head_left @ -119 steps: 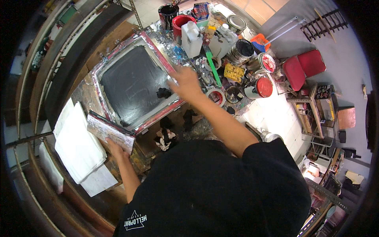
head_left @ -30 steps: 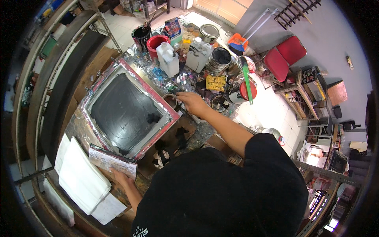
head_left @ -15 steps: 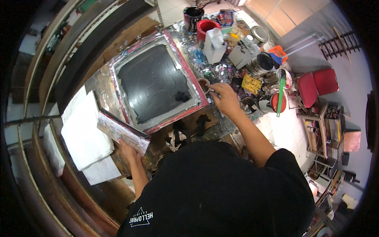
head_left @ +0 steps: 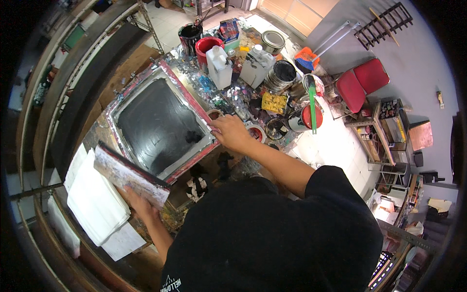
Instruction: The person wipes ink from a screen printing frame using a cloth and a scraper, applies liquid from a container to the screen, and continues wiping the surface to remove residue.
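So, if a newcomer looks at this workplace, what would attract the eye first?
Probably the large dark panel in its red-edged frame, left of centre, with the right hand at the frame's right corner. Next, perhaps, the wide paint-marked board in the left hand, at lower left by the white sheets. Farther right, the bright green strip among the cans and the red chair by the grey wall also stand out.

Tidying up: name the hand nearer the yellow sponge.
Right. The right hand is below and left of the sponge; the left hand, holding the board, is much farther.
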A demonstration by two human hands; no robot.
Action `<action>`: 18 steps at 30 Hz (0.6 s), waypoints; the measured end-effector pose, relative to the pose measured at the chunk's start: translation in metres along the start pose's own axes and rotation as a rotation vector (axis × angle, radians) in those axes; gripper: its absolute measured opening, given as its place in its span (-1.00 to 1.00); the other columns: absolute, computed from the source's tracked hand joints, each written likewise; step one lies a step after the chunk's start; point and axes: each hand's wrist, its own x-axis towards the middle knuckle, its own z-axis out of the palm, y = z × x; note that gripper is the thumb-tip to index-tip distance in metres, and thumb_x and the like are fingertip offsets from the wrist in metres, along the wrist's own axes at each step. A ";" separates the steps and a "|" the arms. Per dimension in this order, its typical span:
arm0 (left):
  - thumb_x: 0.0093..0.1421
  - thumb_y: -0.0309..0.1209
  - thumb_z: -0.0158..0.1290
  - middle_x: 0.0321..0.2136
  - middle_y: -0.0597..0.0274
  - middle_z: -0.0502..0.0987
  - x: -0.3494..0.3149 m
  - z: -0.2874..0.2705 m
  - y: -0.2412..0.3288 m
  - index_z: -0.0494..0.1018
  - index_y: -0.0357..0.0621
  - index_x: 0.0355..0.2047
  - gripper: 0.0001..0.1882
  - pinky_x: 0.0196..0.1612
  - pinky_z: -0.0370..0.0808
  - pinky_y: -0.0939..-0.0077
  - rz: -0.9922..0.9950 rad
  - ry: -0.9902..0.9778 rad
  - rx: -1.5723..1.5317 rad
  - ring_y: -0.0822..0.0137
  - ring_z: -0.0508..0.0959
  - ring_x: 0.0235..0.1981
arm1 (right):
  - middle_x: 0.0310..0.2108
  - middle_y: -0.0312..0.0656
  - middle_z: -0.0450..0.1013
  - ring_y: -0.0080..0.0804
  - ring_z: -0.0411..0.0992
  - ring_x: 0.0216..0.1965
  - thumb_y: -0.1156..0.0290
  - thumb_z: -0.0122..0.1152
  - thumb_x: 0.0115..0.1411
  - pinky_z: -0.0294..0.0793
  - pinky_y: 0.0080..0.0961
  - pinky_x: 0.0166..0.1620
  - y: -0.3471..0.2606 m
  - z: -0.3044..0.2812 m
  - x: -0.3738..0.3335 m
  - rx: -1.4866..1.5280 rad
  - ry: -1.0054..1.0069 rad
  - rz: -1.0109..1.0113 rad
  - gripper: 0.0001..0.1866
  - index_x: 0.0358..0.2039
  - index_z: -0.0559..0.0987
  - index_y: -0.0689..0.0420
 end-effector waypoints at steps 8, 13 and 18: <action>0.42 0.05 -0.20 -0.11 0.04 0.55 0.018 0.068 0.010 0.43 -0.38 0.08 -0.35 -0.03 0.44 0.41 -0.012 -0.021 0.249 0.28 0.51 -0.11 | -0.22 -0.30 0.57 -0.30 0.42 -0.05 0.32 0.30 0.04 0.28 -0.20 -0.02 -0.011 0.040 0.039 -0.244 -0.283 -0.138 -0.65 -0.10 0.66 -0.13; 0.36 0.07 -0.07 -0.15 -0.01 0.54 0.036 0.082 0.002 0.44 -0.44 0.01 -0.33 -0.05 0.44 0.40 -0.017 -0.032 0.132 0.26 0.51 -0.16 | -0.26 -0.30 0.56 -0.30 0.43 -0.06 0.30 0.20 0.11 0.23 -0.11 0.09 -0.023 0.081 0.061 -0.370 -0.339 -0.299 -0.76 -0.19 0.68 -0.12; 0.33 0.12 -0.06 -0.12 -0.14 0.52 0.040 0.098 0.010 0.41 -0.51 0.02 -0.25 0.00 0.42 0.31 0.028 0.045 0.363 0.14 0.51 -0.10 | -0.35 -0.29 0.55 -0.31 0.43 -0.10 0.31 0.11 0.16 0.21 -0.10 0.12 -0.021 0.099 0.066 -0.518 -0.430 -0.399 -0.80 -0.29 0.70 -0.10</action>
